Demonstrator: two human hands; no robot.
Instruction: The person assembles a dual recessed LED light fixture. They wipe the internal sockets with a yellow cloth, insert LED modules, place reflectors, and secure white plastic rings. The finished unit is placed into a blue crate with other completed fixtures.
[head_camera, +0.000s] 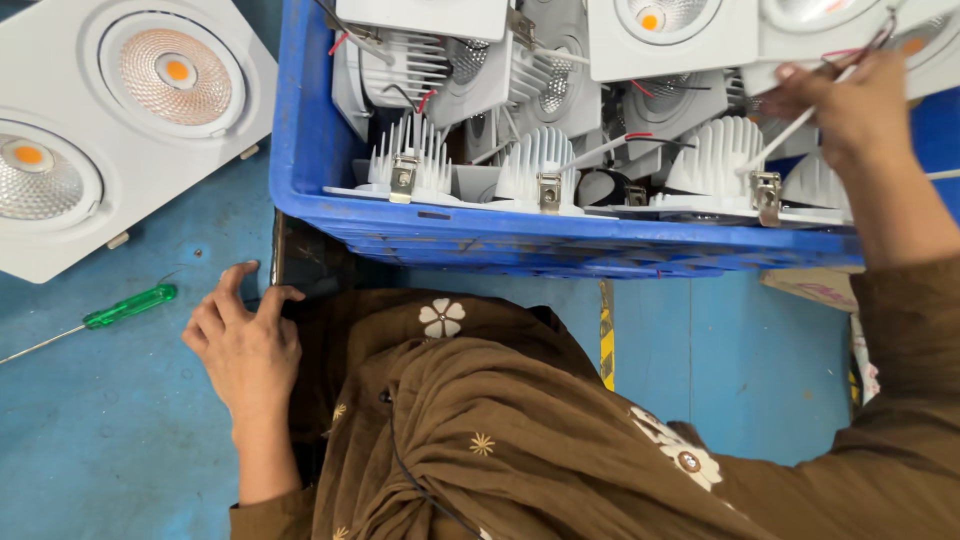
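Fingers of the right hand reach into the blue crate at its far right side, pinched together on a thin white wire above the white finned lamp housings packed inside. Left of the crate, the left hand rests flat and open on the blue table, holding nothing. Further left of the crate lie a green-handled screwdriver and a white twin downlight.

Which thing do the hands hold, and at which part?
The right hand pinches a white wire of a light fitting in the blue crate. The left hand holds nothing.
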